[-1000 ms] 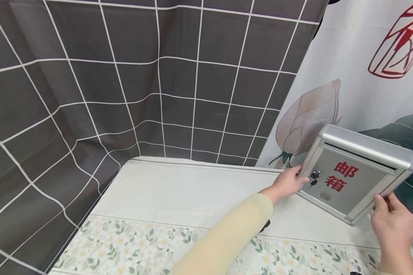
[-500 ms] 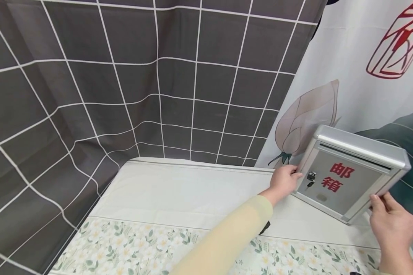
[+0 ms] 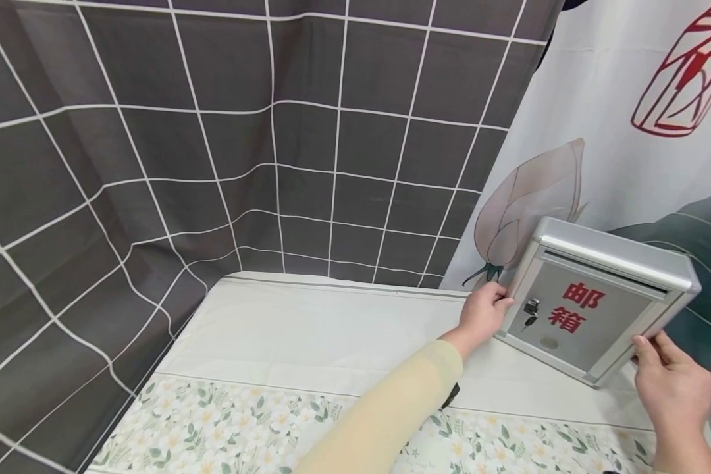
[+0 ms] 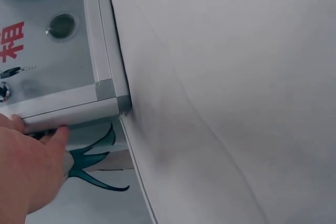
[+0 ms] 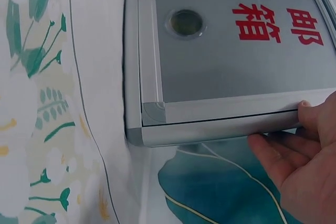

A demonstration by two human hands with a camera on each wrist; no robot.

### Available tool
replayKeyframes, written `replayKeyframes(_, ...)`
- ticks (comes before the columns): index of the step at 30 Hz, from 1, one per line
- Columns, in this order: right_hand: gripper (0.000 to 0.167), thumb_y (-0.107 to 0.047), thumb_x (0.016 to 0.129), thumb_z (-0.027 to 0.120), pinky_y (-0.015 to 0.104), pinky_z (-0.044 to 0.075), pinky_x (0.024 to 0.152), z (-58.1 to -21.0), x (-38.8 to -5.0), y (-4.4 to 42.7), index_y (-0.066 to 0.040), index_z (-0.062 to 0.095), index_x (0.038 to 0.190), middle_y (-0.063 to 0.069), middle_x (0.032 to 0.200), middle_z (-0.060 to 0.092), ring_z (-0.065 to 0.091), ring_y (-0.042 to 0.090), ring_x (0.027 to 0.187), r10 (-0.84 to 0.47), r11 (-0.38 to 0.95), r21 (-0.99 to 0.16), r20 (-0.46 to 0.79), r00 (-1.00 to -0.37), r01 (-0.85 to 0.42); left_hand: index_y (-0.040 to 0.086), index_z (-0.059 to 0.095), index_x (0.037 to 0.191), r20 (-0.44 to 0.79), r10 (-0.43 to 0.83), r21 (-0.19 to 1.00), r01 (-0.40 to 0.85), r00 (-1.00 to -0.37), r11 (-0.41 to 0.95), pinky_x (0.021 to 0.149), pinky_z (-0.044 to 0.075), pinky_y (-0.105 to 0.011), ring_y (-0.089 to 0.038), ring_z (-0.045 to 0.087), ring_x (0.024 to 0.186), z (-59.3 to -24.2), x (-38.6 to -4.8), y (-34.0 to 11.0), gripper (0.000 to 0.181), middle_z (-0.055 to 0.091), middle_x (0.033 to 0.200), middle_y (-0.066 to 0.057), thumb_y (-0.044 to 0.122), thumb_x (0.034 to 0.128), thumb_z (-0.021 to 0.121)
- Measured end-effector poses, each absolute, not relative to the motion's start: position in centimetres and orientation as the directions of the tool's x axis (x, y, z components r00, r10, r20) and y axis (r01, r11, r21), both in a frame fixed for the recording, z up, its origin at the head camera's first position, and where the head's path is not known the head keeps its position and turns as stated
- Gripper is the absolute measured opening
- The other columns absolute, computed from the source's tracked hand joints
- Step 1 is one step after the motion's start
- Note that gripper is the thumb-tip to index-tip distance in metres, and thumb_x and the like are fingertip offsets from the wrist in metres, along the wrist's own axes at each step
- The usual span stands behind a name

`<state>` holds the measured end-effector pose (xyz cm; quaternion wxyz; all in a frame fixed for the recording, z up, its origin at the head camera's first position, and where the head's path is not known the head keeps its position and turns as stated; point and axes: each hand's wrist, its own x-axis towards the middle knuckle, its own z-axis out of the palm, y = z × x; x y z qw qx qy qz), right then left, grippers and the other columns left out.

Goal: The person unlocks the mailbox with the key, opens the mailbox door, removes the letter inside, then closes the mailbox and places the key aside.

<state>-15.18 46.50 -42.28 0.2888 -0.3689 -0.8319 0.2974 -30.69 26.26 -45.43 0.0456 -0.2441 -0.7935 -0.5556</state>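
A silver metal mailbox (image 3: 592, 303) with red characters stands upright at the right of the table, its slotted top edge uppermost. My left hand (image 3: 484, 313) grips its left side, thumb near the front edge. The right side is pinched by my right hand (image 3: 675, 382), thumb in front and fingers behind. Small keys (image 3: 530, 320) hang from the lock near the left side. In the left wrist view, my left hand (image 4: 31, 163) holds the frame close to a bottom corner; in the right wrist view, my right hand (image 5: 304, 156) holds the opposite side of the mailbox (image 5: 226, 66).
The table has a white cover (image 3: 332, 329) with a floral band (image 3: 213, 421) along the front. A dark gridded curtain (image 3: 302, 145) hangs behind and at the left. Behind the mailbox is a white cloth (image 3: 616, 99) with leaf and lotus prints. A small black object (image 3: 451, 396) shows beside my left sleeve.
The mailbox has shifted slightly to the left across the table, with both hands moving along on its sides.
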Motion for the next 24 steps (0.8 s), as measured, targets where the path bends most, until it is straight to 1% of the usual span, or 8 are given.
replayKeyframes(2,0.052,-0.039,0.123,0.036,0.063,0.047,0.113,-42.2,-15.2,46.3,-0.018,0.039,0.170,0.018,0.163,0.051,0.056,0.046,0.144,0.793,0.530,-0.725,0.241,-0.559,0.439,0.012,0.075,0.122,0.333,0.334,0.871,0.424,-0.882,0.250,0.080,0.052,-0.006,0.006,0.070,0.096,-45.4,-30.6,26.1,0.014,0.082,0.114,0.006,0.020,0.1101,0.074)
replayKeyframes(4,0.052,-0.040,0.122,0.036,0.062,0.047,0.115,-42.0,-15.3,46.1,-0.020,0.037,0.170,0.016,0.165,0.048,0.054,0.044,0.146,0.803,0.505,-0.746,0.220,-0.555,0.435,0.012,0.074,0.133,0.322,0.336,0.882,0.409,-0.885,0.233,0.089,0.054,-0.006,0.005,0.072,0.110,-45.4,-30.4,25.9,0.024,0.081,0.126,0.004,0.020,0.1110,0.073)
replayKeyframes(8,0.051,-0.041,0.122,0.037,0.057,0.046,0.117,-41.8,-15.4,45.6,-0.024,0.035,0.170,0.011,0.167,0.046,0.051,0.039,0.149,0.811,0.477,-0.768,0.197,-0.550,0.428,0.013,0.068,0.153,0.315,0.340,0.883,0.405,-0.886,0.237,0.103,0.053,-0.009,0.001,0.066,0.130,-45.5,-30.1,25.2,0.041,0.074,0.144,0.004,0.021,0.1126,0.070)
replayKeyframes(13,0.050,-0.043,0.121,0.041,0.052,0.046,0.118,-42.0,-15.5,45.1,-0.028,0.037,0.168,0.009,0.165,0.047,0.052,0.034,0.148,0.811,0.468,-0.785,0.199,-0.550,0.406,0.019,0.070,0.153,0.329,0.328,0.880,0.413,-0.886,0.235,0.104,0.053,-0.011,-0.001,0.065,0.131,-45.5,-29.9,24.2,0.041,0.072,0.145,0.009,0.023,0.1121,0.071)
replayKeyframes(16,0.049,-0.044,0.120,0.043,0.052,0.047,0.117,-42.2,-15.7,44.9,-0.029,0.039,0.167,0.009,0.162,0.050,0.054,0.032,0.146,0.802,0.486,-0.778,0.217,-0.557,0.397,0.019,0.070,0.152,0.339,0.322,0.880,0.419,-0.884,0.225,0.105,0.053,-0.011,-0.001,0.065,0.132,-45.6,-29.9,23.4,0.041,0.072,0.145,0.008,0.022,0.1116,0.071)
replayKeyframes(20,0.049,-0.044,0.120,0.044,0.050,0.048,0.114,-42.4,-16.0,44.6,-0.027,0.042,0.167,0.009,0.159,0.053,0.057,0.031,0.141,0.782,0.523,-0.759,0.246,-0.573,0.388,0.017,0.070,0.152,0.354,0.315,0.874,0.431,-0.880,0.223,0.106,0.052,-0.011,-0.001,0.065,0.133,-45.5,-29.9,22.3,0.041,0.072,0.145,0.007,0.021,0.1113,0.072)
replayKeyframes(22,0.051,-0.044,0.120,0.047,0.044,0.048,0.112,-42.5,-16.0,44.5,-0.023,0.045,0.166,0.011,0.157,0.054,0.058,0.027,0.138,0.767,0.539,-0.756,0.259,-0.587,0.371,0.016,0.070,0.152,0.363,0.316,0.868,0.441,-0.877,0.228,0.106,0.051,-0.010,-0.001,0.064,0.133,-45.5,-29.9,21.7,0.041,0.071,0.146,0.006,0.021,0.1115,0.071)
replayKeyframes(24,0.051,-0.044,0.119,0.050,0.032,0.050,0.107,-42.6,-16.0,44.3,-0.022,0.047,0.165,0.012,0.155,0.056,0.060,0.017,0.133,0.755,0.548,-0.754,0.259,-0.603,0.362,0.016,0.070,0.152,0.372,0.313,0.863,0.450,-0.874,0.229,0.107,0.051,-0.010,-0.001,0.064,0.133,-45.5,-29.9,21.1,0.041,0.071,0.146,0.005,0.020,0.1112,0.072)
